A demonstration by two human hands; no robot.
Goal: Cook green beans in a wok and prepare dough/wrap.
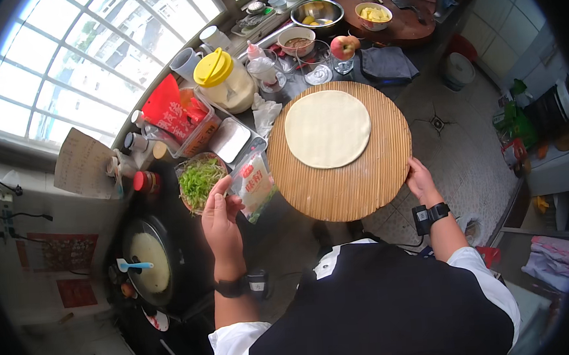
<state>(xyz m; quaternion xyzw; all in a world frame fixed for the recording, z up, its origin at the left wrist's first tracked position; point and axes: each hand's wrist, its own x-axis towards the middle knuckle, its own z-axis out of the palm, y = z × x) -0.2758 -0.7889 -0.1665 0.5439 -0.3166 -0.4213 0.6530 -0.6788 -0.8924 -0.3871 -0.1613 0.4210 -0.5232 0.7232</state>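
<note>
A pale, rolled-out round of dough (328,129) lies flat on a round board of bound reeds (345,198), towards its far side. My right hand (419,180) grips the board's right edge, which overhangs the floor. Half-curled, my left hand (222,214) is raised left of the board, and nothing shows between its fingers. Its fingertips are beside a clear printed seasoning bag (255,184); whether they touch it I cannot tell. Just beyond that hand is a bowl of chopped greens (200,181).
A black pan (161,225) at left holds a pale round flatbread (149,263), with a blue-handled brush (139,265) across it. A yellow-lidded jar (228,85), glasses (316,61) and an apple (344,48) line the counter's far side. A bucket (456,71) stands on the floor.
</note>
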